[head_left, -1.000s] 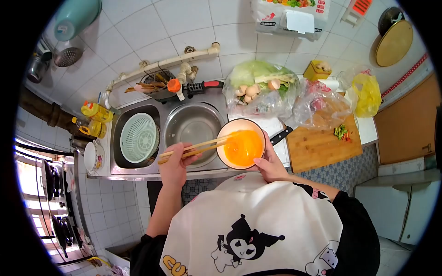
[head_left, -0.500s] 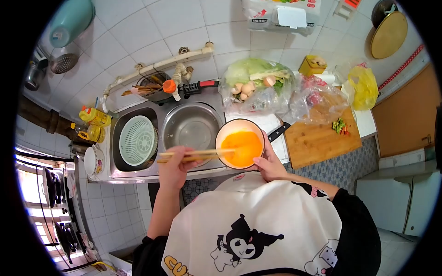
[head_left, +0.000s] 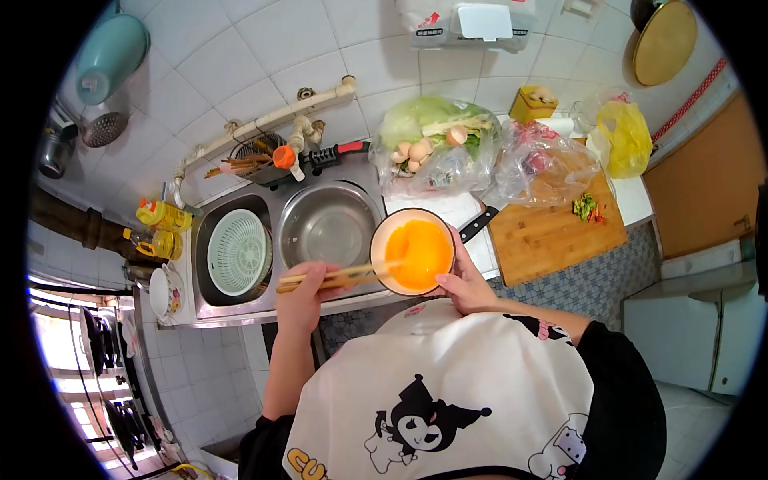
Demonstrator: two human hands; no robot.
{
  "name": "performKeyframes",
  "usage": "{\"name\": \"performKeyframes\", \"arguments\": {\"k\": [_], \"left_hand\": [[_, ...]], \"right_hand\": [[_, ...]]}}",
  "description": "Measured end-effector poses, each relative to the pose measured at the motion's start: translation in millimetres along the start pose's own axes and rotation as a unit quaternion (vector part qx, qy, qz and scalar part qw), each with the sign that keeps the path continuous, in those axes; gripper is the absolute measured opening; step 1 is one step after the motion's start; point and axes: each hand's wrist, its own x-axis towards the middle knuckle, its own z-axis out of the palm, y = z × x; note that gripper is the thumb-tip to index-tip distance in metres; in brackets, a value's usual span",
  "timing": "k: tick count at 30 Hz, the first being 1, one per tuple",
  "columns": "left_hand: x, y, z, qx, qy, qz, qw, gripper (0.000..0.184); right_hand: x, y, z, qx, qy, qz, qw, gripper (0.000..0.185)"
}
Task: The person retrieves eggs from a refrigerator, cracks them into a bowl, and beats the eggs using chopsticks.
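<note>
My left hand is closed round a pair of wooden chopsticks. Their tips, blurred by motion, reach over the near-left rim into a bowl with a pale inside and dark rim. Bright orange-yellow beaten egg covers the bottom of this bowl. With the thumb at the rim, my right hand grips the bowl from the right; its other fingers are mostly hidden behind the bowl. The bowl is held in front of my apron, near the counter's front edge.
A double sink lies left, with a pale green colander in its left basin. Behind the bowl sit eggshells on a bag of greens. A black-handled knife lies beside a cutting board bearing chopped vegetables.
The chopsticks have shifted within the egg, their tips drawn slightly left. The bowl stays in my right hand. The whole view has moved slightly.
</note>
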Motion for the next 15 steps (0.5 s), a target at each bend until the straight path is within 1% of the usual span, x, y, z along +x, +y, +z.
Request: {"name": "performKeyframes", "arguments": {"k": [3,6,9,10,13,15], "left_hand": [[4.0,-8.6,-5.2,-0.117,0.023,0.055,0.991,0.024],[-0.7,0.6,-0.9,0.01,-0.024,-0.012,1.0,0.024],[2.3,-7.6,2.2,-0.093,0.002,0.049,0.994,0.024],[4.4,-9.4,8.8,-0.03,0.049,0.068,0.996,0.024],[5.3,-0.4,7.0,-0.084,-0.059,0.004,0.995,0.024],[7.1,3.5,14.6,-0.039,-0.049,0.005,0.998,0.023]], "right_hand": [[-4.6,-3.0,-0.7,0.001,0.005,-0.001,1.0,0.085],[-5.6,-3.6,-2.4,-0.013,0.015,0.0,1.0,0.085],[-8.5,-4.3,-7.9,-0.03,0.017,0.008,0.999,0.085],[-8.7,-5.2,-7.2,-0.029,0.016,0.003,0.999,0.086],[-9.4,-11.9,-6.8,-0.038,0.016,-0.01,0.999,0.085],[-11.1,-16.0,-9.0,-0.04,0.019,-0.025,0.999,0.085]]}}
